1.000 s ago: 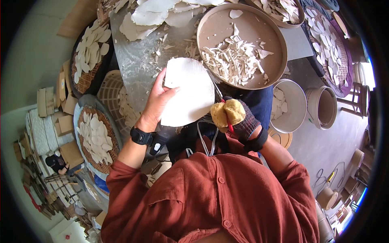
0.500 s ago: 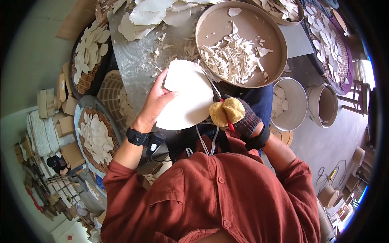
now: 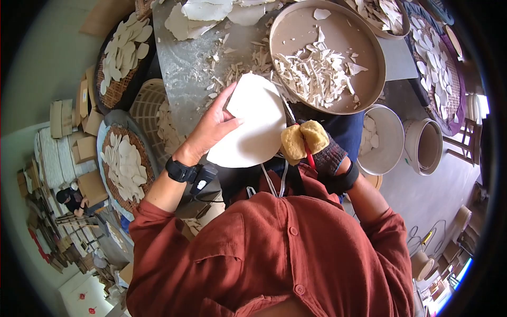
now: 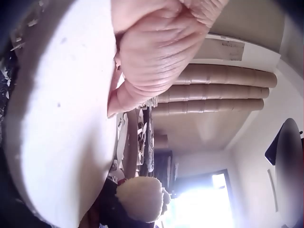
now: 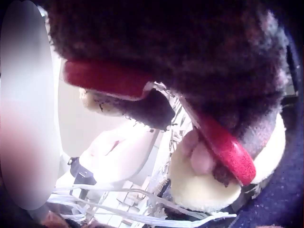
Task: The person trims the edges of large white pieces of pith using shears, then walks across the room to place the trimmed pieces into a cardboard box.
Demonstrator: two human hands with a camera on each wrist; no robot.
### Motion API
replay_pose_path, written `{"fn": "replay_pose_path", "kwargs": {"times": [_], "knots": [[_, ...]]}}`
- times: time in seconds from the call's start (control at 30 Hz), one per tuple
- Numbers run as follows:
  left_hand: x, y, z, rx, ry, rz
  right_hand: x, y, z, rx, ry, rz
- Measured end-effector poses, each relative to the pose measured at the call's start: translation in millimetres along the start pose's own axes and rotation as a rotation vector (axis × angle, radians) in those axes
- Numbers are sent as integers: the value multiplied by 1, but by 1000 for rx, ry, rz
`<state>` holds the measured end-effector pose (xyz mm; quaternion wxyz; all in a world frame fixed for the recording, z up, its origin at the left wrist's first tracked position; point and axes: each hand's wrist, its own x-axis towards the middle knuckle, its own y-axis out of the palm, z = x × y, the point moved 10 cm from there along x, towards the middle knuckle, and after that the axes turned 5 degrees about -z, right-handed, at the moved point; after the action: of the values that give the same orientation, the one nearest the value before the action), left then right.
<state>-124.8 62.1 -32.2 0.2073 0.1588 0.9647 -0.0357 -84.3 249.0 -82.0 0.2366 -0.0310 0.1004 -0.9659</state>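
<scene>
My bare left hand (image 3: 208,129) pinches a stiff white sheet (image 3: 253,124) with rounded edges by its left side, thumb lying on the face. In the left wrist view the sheet (image 4: 61,118) fills the left part, held at its edge. On my right hand (image 3: 331,157) is a dark knitted glove; it grips red-handled shears (image 3: 310,158). Their metal blades lie along the sheet's right edge. Yellow foam pads (image 3: 315,134) cover the thumb and finger side of that hand. The red handles (image 5: 228,147) stand spread apart in the right wrist view.
A round tray (image 3: 380,63) of narrow white offcuts sits on the metal table (image 3: 185,68), with larger pale sheets (image 3: 208,10) behind. Woven trays (image 3: 150,169) of cut pieces, a slatted basket (image 3: 140,103) and a white bucket (image 3: 393,140) stand around.
The sheet has turned slightly, its top edge now looking narrower and more pointed. Table and trays sit further right in the head view. The shears stay at the sheet's right edge.
</scene>
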Motion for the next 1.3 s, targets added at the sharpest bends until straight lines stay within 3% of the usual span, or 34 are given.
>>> {"fn": "replay_pose_path", "kwargs": {"times": [0.07, 0.2, 0.23, 0.3, 0.37, 0.47, 0.57, 0.6, 0.7, 0.8, 0.9, 0.97, 1.03, 1.1, 1.17, 1.2, 1.27, 1.3], "knots": [[-10, 0, 1, -97, -72, 20, 1, 0, -5, 107, 1, -82], [-46, 5, -10, -589, 17, 30, -5, 0, -14, 93, -96, -247], [-51, 10, -11, -775, 135, -53, 0, 3, -19, 347, 60, -237], [-66, 19, 26, -1012, 197, -206, 1, 10, -30, 904, 371, -343], [-62, 38, 20, -801, 252, -399, 9, 19, -40, 638, 244, -307], [-59, 9, 74, -576, -5, -684, 22, 30, -18, 261, 64, -161], [-55, -9, 51, -601, 163, -748, 36, 17, 40, -48, -185, -165], [-54, -11, 45, -583, 166, -707, 37, 23, 11, 140, -62, -178], [-58, -15, 50, -594, 133, -690, 37, 38, -35, 270, 79, -193], [-61, -22, 56, -561, 113, -688, 37, 38, -4, 141, 92, -94], [-57, -18, 56, -668, 66, -606, 36, 37, 36, -153, -117, -3], [-61, -24, 54, -644, 107, -639, 33, 37, 57, -277, -324, -68], [-64, -28, 50, -656, 137, -647, 34, 39, 22, 237, -22, -86], [-66, -31, 40, -709, 161, -632, 34, 34, 24, 395, -93, -119], [-67, -33, 43, -662, 168, -615, 34, 45, -9, 809, 242, -116], [-68, -31, 45, -641, 157, -586, 34, 43, -22, 545, 102, -167], [-70, -26, 46, -620, 137, -546, 36, 38, -10, 411, 27, -196], [-71, -23, 45, -622, 127, -536, 35, 40, -13, 543, 91, -176]]}}
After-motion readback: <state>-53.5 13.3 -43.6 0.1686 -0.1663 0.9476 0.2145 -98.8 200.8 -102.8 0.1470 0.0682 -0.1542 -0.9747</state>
